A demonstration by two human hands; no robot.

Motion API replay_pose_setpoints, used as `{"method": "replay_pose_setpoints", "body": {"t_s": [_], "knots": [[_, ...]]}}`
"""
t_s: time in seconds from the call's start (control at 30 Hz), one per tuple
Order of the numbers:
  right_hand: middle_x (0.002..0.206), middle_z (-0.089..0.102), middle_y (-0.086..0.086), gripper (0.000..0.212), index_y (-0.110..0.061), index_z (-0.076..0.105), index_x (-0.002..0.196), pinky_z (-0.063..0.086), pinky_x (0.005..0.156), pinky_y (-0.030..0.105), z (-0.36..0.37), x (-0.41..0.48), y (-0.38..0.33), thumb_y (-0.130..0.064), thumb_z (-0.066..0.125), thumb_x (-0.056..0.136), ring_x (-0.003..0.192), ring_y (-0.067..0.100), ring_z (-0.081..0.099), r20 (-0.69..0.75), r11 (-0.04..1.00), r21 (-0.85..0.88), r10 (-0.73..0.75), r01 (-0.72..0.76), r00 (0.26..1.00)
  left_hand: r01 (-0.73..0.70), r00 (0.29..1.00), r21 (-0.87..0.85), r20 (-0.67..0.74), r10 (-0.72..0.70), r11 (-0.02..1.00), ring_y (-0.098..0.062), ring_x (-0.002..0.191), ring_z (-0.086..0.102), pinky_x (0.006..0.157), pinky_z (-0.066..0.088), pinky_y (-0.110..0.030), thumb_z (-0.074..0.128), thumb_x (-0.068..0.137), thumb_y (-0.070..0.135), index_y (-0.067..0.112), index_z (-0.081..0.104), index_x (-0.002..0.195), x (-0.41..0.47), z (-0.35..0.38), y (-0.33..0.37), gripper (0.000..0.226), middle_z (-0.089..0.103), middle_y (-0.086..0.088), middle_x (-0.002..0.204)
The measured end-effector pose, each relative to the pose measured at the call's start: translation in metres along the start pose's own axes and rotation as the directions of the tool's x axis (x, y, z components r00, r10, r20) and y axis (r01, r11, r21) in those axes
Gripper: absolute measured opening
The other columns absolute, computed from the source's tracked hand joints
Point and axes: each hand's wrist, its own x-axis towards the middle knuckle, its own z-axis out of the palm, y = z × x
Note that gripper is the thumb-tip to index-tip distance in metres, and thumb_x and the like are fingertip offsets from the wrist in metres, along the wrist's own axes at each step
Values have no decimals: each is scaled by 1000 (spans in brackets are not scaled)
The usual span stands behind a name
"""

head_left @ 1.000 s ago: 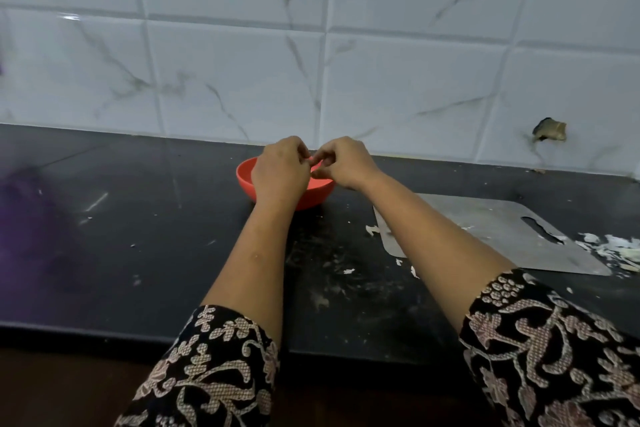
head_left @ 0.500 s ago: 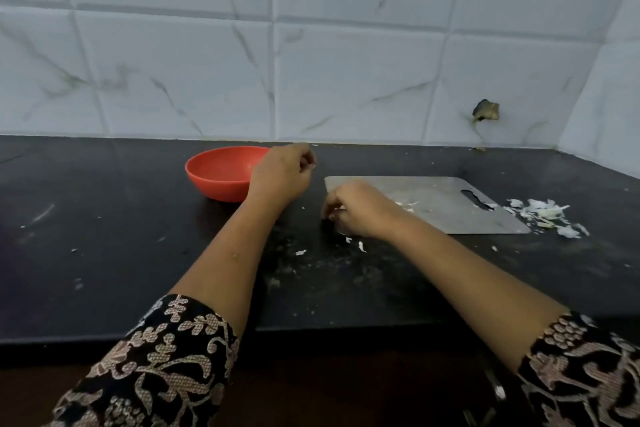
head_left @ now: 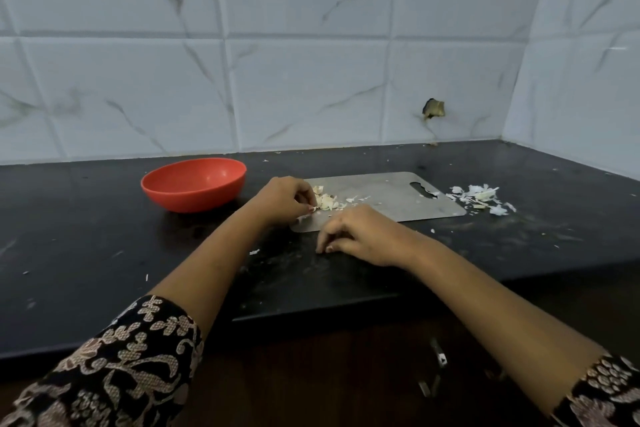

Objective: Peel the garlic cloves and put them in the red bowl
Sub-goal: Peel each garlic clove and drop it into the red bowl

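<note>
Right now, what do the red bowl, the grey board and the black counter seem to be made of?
Red bowl: likely plastic, smooth, uniform colour with soft highlights inside. Board: looks like brushed steel, a thin flat grey sheet with a cut-out handle slot; could be grey plastic. Counter: probably polished black stone, glossy with faint reflections.

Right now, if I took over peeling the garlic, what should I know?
Left hand: fingers curled at the garlic pile on the steel board; grip unclear.
Right hand: curled, fingertips on the counter; contents hidden.
Red bowl: left of the board, no cloves visible inside.
Done: some peels lie right of the board.
To do: peel the pile, move the cloves into the bowl.
</note>
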Motion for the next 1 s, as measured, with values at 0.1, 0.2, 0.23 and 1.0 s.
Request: {"method": "replay_pose_setpoints", "body": {"t_s": [0.1,0.2,0.23,1.0], "knots": [[96,73,0,18,-12,77,96,39,75,8,-13,-2,14,-2,64,88,88,5,63,-57,994,-69,78,-82,995,9,1000,5,-29,-9,1000,-8,85,60,79,44,-17,63,86,6,22,66,84,2,4,4,17,68,3,91],[107,72,6,17,-8,75,102,34,75,11,-30,7,47,-4,60,93,102,18,64,-212,963,-56,248,-265,945,32,999,-9,-33,-32,999,-7,87,59,83,45,-17,62,86,1,20,66,86,5,7,6,19,67,3,94],[111,71,6,19,-9,74,105,34,77,12,-35,11,58,-6,58,95,105,19,63,-247,939,-69,310,-336,918,40,999,-13,-35,-41,999,-8,87,60,84,45,-17,60,85,-2,19,66,86,6,7,7,22,67,2,95],[94,67,-5,21,-17,74,99,47,78,24,-31,81,63,-24,79,80,90,11,61,-7,961,-130,246,-245,969,96,995,-36,-21,-97,995,-13,86,65,60,45,-7,66,84,0,13,69,90,38,3,-13,15,71,-3,96]]}}
